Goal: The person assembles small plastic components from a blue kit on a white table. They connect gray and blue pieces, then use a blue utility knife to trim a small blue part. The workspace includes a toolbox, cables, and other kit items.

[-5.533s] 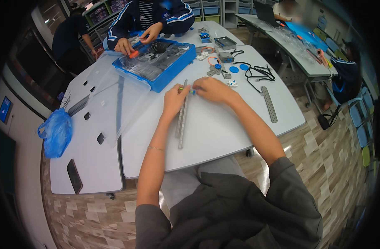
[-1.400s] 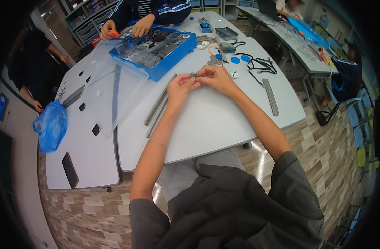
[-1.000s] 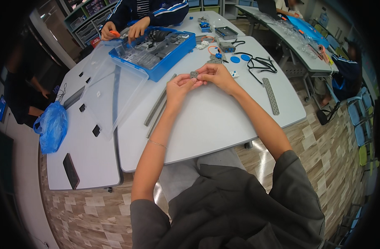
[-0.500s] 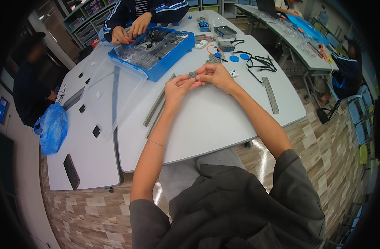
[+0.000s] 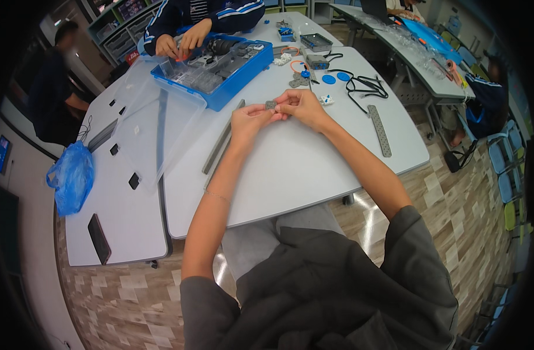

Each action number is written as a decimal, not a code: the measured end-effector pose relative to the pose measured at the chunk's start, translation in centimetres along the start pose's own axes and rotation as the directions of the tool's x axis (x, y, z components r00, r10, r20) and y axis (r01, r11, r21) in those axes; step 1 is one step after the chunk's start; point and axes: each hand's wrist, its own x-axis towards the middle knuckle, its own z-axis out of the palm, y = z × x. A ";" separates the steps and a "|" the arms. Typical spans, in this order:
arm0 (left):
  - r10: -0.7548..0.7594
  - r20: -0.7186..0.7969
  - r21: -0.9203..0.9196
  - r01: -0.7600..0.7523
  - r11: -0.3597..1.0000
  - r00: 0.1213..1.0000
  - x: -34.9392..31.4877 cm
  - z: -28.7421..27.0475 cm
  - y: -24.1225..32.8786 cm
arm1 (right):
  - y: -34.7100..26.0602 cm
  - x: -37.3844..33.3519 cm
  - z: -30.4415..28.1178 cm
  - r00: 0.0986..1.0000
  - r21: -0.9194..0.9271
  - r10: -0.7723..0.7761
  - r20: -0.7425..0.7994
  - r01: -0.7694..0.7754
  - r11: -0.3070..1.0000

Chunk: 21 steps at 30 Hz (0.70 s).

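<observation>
Between the fingertips of both hands is a small grey building piece with holes (image 5: 270, 105), raised a little over the white table (image 5: 290, 169). My left hand (image 5: 249, 121) pinches it from the left, and my right hand (image 5: 304, 111) grips its right side; the fingers partly cover it. Beside my left forearm lie long grey beams (image 5: 225, 146), partly hidden by the arm. A white piece with blue pins (image 5: 325, 100) sits just beyond my right wrist. Farther right rests a long grey perforated strip (image 5: 379, 131).
Across the table a co-worker's hands (image 5: 185, 45) reach into a blue parts box (image 5: 235, 84). Its clear lid (image 5: 144, 131) lies at the left. Black cables (image 5: 366, 87), blue discs (image 5: 329, 79) and a grey block (image 5: 318, 62) are at the far right. A phone (image 5: 99, 239) lies near left.
My hands keep nearly the same pinch on the small grey piece. At the far left, the person in dark clothes has shifted position and posture. The co-worker's hands moved slightly in the box.
</observation>
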 end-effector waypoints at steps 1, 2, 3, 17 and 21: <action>-0.001 0.003 0.002 0.001 1.000 1.000 0.1 0.0 0.0 | 0.0 0.0 0.1 1.000 -0.007 0.010 -0.003 -0.010 1.000; -0.008 0.010 -0.016 0.008 1.000 1.000 0.1 0.0 0.0 | 0.0 0.0 0.0 1.000 -0.010 0.009 -0.008 -0.009 1.000; -0.009 0.018 -0.035 0.010 0.999 1.000 0.2 -0.1 0.0 | 0.0 0.0 -0.1 1.000 -0.011 -0.002 -0.007 0.002 1.000; -0.021 -0.005 -0.104 0.021 0.994 1.000 0.2 -0.4 0.0 | -0.8 -0.1 0.1 1.000 0.002 -0.014 -0.019 0.014 1.000; -0.047 0.011 -0.188 0.049 0.981 0.999 0.3 -0.5 0.0 | -0.4 -0.1 0.5 0.997 0.077 -0.023 -0.079 0.029 0.997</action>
